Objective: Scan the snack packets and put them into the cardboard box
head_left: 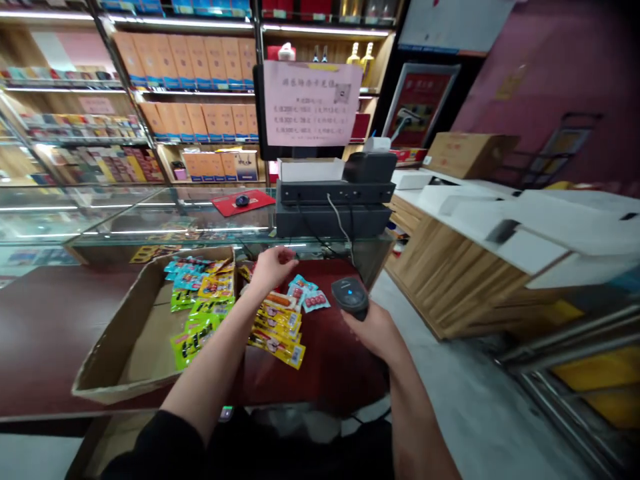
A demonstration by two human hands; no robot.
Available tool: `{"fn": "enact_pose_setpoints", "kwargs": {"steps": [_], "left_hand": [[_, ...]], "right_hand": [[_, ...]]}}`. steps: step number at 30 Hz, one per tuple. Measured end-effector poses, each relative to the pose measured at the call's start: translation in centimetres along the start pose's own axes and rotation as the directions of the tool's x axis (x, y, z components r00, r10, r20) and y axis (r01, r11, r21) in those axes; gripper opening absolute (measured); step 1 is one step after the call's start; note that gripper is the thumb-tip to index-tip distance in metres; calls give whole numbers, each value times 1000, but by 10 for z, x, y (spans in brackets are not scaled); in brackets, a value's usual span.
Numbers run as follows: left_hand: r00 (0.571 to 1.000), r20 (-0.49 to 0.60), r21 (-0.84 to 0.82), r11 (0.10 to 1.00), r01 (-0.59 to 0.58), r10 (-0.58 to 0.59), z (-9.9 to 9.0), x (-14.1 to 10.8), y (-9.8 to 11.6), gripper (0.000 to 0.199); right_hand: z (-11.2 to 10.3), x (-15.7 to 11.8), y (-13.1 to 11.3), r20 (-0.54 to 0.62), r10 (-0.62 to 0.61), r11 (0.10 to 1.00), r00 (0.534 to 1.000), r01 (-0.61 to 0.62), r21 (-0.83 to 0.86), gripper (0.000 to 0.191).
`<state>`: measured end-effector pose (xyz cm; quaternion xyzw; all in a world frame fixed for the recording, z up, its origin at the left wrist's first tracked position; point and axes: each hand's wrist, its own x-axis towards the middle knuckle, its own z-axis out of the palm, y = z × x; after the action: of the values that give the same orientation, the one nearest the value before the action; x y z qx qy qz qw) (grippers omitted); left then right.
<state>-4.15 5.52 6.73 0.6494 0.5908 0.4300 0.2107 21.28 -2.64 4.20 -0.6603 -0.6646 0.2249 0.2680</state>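
In the head view, my right hand [379,331] grips a dark handheld barcode scanner [351,297], its blue light showing on top. My left hand [273,269] is above the far side of a pile of snacks. Its fingers are curled together, and what they hold, if anything, is hidden. Below it are yellow snack packets [277,327] in an overlapping row. Small light-blue packets [307,293] lie between my two hands. To the left, a shallow cardboard box [135,340] holds green packets [197,337], yellow-orange packets [216,285] and blue packets [187,272].
The dark red tabletop [325,373] supports the box and packets. Behind it stand a glass counter [165,213], a monitor with a pink paper sign [310,103], a receipt printer [370,167] and a hanging cable [341,220]. A wooden white-topped cabinet [450,267] stands right.
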Motion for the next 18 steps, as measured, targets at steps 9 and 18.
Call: {"fn": "enact_pose_setpoints", "kwargs": {"steps": [9,18], "left_hand": [[945,326,460,876,-145,-14,112,-46,-19,40],[981,189,404,908,-116,41,123,-59,-28,20]], "right_hand": [[-9,-19,35,-51,54,999,997,-54,10,31],[6,-27,44,-32,3,999,999,-1,42,33]]}}
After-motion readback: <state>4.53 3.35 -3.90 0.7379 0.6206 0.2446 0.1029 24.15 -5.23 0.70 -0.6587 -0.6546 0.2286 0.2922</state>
